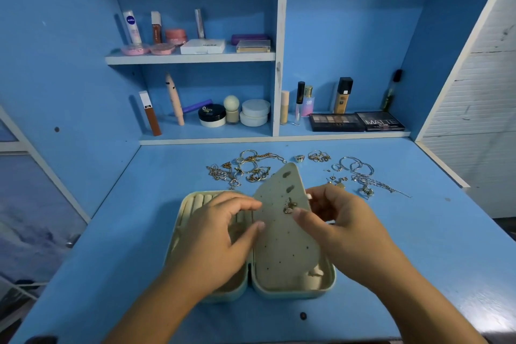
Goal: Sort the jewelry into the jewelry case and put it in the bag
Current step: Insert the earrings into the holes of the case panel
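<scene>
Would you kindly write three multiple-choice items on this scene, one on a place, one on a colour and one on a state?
1. Where does the loose jewelry lie? A. on the desk, beyond the jewelry case. B. on the upper shelf. C. in a bag.
2. What colour is the desk? A. red. B. blue. C. black.
3. How is the jewelry case? A. closed. B. open, earring panel raised. C. upside down.
Answers: 1 A, it is spread past the case; 2 B, its top is blue; 3 B, both halves lie open and the right hand pinches the raised panel.
</scene>
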A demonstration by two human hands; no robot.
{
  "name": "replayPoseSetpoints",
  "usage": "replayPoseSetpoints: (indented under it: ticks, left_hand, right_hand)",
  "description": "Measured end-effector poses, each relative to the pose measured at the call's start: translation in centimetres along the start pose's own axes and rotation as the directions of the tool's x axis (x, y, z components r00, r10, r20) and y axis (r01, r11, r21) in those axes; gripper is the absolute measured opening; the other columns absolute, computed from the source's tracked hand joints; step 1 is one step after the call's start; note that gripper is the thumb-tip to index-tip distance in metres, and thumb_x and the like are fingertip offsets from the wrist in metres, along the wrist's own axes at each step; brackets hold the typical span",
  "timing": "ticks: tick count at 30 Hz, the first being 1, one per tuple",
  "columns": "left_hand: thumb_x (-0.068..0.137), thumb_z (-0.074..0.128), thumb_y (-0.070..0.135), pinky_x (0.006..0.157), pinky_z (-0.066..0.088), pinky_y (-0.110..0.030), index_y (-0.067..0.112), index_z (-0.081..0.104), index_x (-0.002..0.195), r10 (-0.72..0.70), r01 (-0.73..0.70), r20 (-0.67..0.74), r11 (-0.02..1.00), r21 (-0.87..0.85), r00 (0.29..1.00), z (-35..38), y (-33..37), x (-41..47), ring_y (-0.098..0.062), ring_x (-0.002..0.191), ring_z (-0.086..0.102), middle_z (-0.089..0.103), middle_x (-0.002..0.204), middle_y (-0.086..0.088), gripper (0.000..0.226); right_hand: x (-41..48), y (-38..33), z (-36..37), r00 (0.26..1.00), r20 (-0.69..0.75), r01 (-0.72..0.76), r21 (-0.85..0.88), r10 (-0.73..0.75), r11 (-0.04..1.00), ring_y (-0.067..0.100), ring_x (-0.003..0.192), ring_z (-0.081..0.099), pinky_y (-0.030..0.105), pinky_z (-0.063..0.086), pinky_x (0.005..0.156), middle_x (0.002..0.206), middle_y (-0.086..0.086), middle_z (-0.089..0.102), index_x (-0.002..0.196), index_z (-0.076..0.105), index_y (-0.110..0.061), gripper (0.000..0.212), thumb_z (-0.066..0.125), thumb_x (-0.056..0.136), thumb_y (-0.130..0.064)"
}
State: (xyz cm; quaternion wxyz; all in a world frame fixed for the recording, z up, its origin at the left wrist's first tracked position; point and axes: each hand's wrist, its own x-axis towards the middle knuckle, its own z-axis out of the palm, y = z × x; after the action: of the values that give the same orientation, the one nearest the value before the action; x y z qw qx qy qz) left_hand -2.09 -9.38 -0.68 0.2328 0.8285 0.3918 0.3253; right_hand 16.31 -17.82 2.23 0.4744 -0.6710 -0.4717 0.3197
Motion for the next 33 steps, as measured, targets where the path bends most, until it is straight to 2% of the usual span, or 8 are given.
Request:
replayPoseSetpoints:
  ticks: [3, 5, 8, 12, 16, 22, 27, 33]
  left_hand:
    - [0.078, 0.06, 0.048, 0.101, 0.037, -0.016, 0.036, 0.068, 0.11, 0.03, -0.046, 0.106, 0.987, 0.151, 0.994, -0.5, -0.6, 0.2, 0.008, 0.115, 0.048, 0.056, 0.115, 0.029, 0.035]
    - [0.081, 0.06, 0.051, 0.101, 0.033, -0.015, 0.039, 0.066, 0.114, 0.026, -0.059, 0.16, 0.977, 0.205, 0.987, -0.3, -1.0, 0.1, 0.008, 0.117, 0.045, 0.053, 0.12, 0.029, 0.036]
    - [0.085, 0.063, 0.049, 0.093, 0.028, -0.004, 0.04, 0.065, 0.114, 0.014, -0.053, 0.156, 0.967, 0.248, 0.988, 0.2, -1.2, -0.2, 0.012, 0.113, 0.042, 0.051, 0.121, 0.03, 0.03]
    - [0.084, 0.06, 0.05, 0.09, 0.023, 0.002, 0.039, 0.067, 0.111, 0.03, -0.056, 0.104, 0.964, 0.259, 0.994, 0.8, -1.3, -0.5, 0.013, 0.106, 0.038, 0.053, 0.119, 0.028, 0.031]
    - [0.079, 0.042, 0.062, 0.09, 0.026, -0.004, 0.039, 0.067, 0.111, 0.029, -0.053, 0.102, 0.969, 0.24, 0.994, 1.1, -1.7, -0.5, 0.007, 0.11, 0.045, 0.051, 0.118, 0.028, 0.047]
    - [0.078, 0.041, 0.062, 0.097, 0.033, -0.016, 0.038, 0.068, 0.112, 0.035, -0.053, 0.091, 0.977, 0.206, 0.995, 1.4, -2.1, -0.5, 0.005, 0.115, 0.045, 0.051, 0.118, 0.026, 0.049]
    - [0.079, 0.046, 0.059, 0.097, 0.031, -0.014, 0.037, 0.068, 0.111, 0.029, -0.044, 0.08, 0.982, 0.186, 0.996, 1.5, -2.2, -0.5, 0.007, 0.116, 0.043, 0.051, 0.118, 0.026, 0.045]
    - [0.077, 0.042, 0.062, 0.1, 0.035, -0.021, 0.036, 0.069, 0.111, 0.04, -0.052, 0.076, 0.984, 0.171, 0.996, 1.6, -2.4, -0.5, 0.005, 0.116, 0.045, 0.05, 0.117, 0.027, 0.05]
  right_hand:
    - [-0.1, 1.0, -0.8, 0.998, -0.033, -0.056, -0.193, 0.051, 0.98, 0.007, 0.045, 0.044, 0.018, 0.039, 0.045, 0.056, -0.008, 0.051, 0.087, 0.066, -0.028, 0.006, 0.062, 0.086, -0.032]
    - [-0.2, 1.8, -1.1, 0.994, -0.039, -0.113, -0.272, 0.106, 0.956, 0.004, 0.043, 0.04, 0.016, 0.034, 0.04, 0.054, -0.012, 0.051, 0.092, 0.067, -0.031, 0.009, 0.059, 0.088, -0.034]
    - [-0.4, 2.3, -1.1, 0.985, -0.058, -0.171, -0.332, 0.16, 0.928, 0.005, 0.047, 0.048, 0.017, 0.036, 0.04, 0.067, -0.012, 0.06, 0.103, 0.064, -0.034, 0.014, 0.057, 0.091, -0.034]
    - [-0.4, 2.7, -0.8, 0.991, -0.076, -0.133, -0.472, 0.11, 0.871, 0.003, 0.066, 0.053, 0.015, 0.033, 0.047, 0.086, -0.014, 0.059, 0.117, 0.059, -0.033, 0.025, 0.053, 0.093, -0.037]
    - [-0.4, 3.4, -0.5, 0.994, -0.08, -0.101, -0.536, 0.069, 0.838, 0.004, 0.08, 0.049, 0.009, 0.032, 0.056, 0.097, -0.011, 0.051, 0.115, 0.062, -0.028, 0.025, 0.051, 0.093, -0.036]
    - [0.4, 3.3, -1.4, 0.993, -0.021, -0.112, -0.522, 0.119, 0.846, 0.002, 0.072, 0.053, 0.015, 0.039, 0.053, 0.089, -0.014, 0.057, 0.1, 0.058, -0.03, 0.013, 0.056, 0.089, -0.037]
    - [2.9, 2.7, -3.4, 0.99, 0.041, -0.091, -0.532, 0.133, 0.842, 0.009, 0.073, 0.062, 0.022, 0.048, 0.059, 0.085, -0.009, 0.066, 0.084, 0.064, -0.028, 0.009, 0.058, 0.088, -0.033]
    - [7.6, 4.5, -5.6, 0.996, -0.093, -0.051, -0.628, -0.01, 0.776, 0.019, 0.081, 0.059, 0.026, 0.045, 0.065, 0.092, -0.002, 0.067, 0.097, 0.067, -0.02, 0.015, 0.054, 0.09, -0.016]
